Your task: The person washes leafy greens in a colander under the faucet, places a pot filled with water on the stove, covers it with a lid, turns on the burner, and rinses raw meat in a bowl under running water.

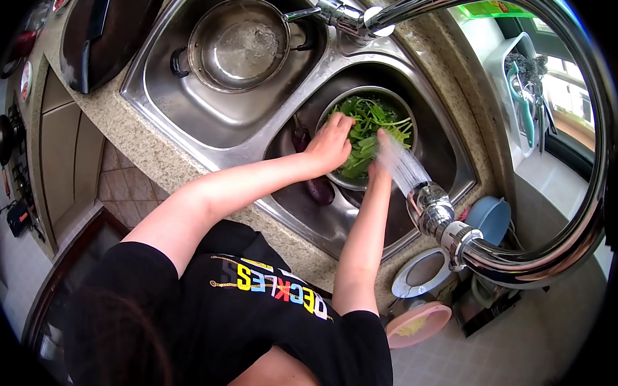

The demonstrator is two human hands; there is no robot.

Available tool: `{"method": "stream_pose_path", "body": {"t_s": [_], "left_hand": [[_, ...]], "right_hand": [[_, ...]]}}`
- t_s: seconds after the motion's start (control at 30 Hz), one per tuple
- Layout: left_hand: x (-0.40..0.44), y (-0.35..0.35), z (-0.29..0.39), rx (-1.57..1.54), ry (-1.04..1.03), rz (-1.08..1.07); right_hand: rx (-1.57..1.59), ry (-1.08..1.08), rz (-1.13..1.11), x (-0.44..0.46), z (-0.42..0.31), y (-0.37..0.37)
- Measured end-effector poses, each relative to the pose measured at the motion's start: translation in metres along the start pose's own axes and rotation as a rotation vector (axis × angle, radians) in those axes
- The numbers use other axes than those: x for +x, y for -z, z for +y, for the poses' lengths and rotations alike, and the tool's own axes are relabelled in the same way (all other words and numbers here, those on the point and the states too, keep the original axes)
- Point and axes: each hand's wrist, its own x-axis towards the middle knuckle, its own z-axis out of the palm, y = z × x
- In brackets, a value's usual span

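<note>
Leafy greens (371, 120) fill a round metal bowl (339, 97) in the right sink basin. My left hand (331, 145) lies over the bowl's left side, its fingers bent round some of the leaves. At the bowl's right side, my right hand (381, 155) is among the greens, partly hidden by the water spray (402, 162) from the faucet head (431, 204); what its fingers hold is blurred. A purple eggplant (320, 191) lies in the basin beside the bowl.
The left basin holds a metal pot (238, 46) with water in it. A chrome faucet pipe (538, 269) arches over the right side. Near the right counter edge are a blue container (488, 218) and a pink bowl (419, 325). A dark board (110, 33) stands at upper left.
</note>
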Motion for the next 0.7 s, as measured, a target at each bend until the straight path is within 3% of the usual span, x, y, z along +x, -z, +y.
{"method": "stream_pose_path", "body": {"t_s": [0.03, 0.07, 0.17, 0.23, 0.3, 0.47, 0.6, 0.7], "left_hand": [[0.004, 0.001, 0.003, -0.024, -0.060, 0.183], [0.012, 0.000, 0.002, 0.011, -0.170, 0.237], [0.032, -0.005, 0.006, 0.225, -0.214, 0.227], [0.047, -0.016, -0.012, 0.171, -0.248, 0.233], [0.050, -0.012, -0.011, 0.033, -0.162, 0.058], [0.042, -0.008, -0.004, 0.104, -0.043, 0.105], [0.037, -0.011, -0.005, 0.326, -0.172, 0.016], [0.031, -0.008, -0.009, 0.395, -0.286, -0.048]], "right_hand": [[-0.013, 0.009, -0.001, -0.002, 0.001, 0.002], [-0.027, 0.017, -0.002, -0.007, -0.002, 0.000], [-0.132, -0.003, -0.083, -0.018, -0.013, -0.007], [-0.037, -0.001, -0.056, -0.029, -0.017, -0.019], [0.065, -0.001, -0.025, -0.031, -0.018, -0.021], [0.150, -0.053, 0.061, -0.038, -0.022, -0.030], [0.151, -0.053, -0.109, -0.036, -0.014, -0.027], [0.072, -0.141, 0.012, -0.031, -0.016, -0.027]]}}
